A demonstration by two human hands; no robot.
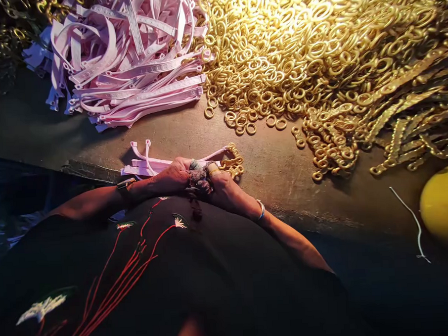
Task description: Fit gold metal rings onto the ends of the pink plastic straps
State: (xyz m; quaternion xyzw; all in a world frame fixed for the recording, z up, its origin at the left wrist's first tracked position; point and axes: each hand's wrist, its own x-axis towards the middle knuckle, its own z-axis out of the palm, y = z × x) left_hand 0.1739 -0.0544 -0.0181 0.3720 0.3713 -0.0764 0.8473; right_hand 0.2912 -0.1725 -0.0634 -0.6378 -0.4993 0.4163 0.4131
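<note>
Close to my body, at the table's front edge, my two hands meet with their fingers closed together. My left hand, with a dark band at its wrist, comes in from the left. Opposite it is my right hand, with a bracelet on the wrist. Grey and tan wrappings cover some fingers, and what is pinched between them is hidden. Just behind the hands lie several pink straps. Linked gold ring pieces lie at the straps' right end, beyond my right hand.
A large heap of pink straps lies at the back left. Loose gold rings are piled across the back, with gold strips at the right. A yellow round object and a white cord are at the far right.
</note>
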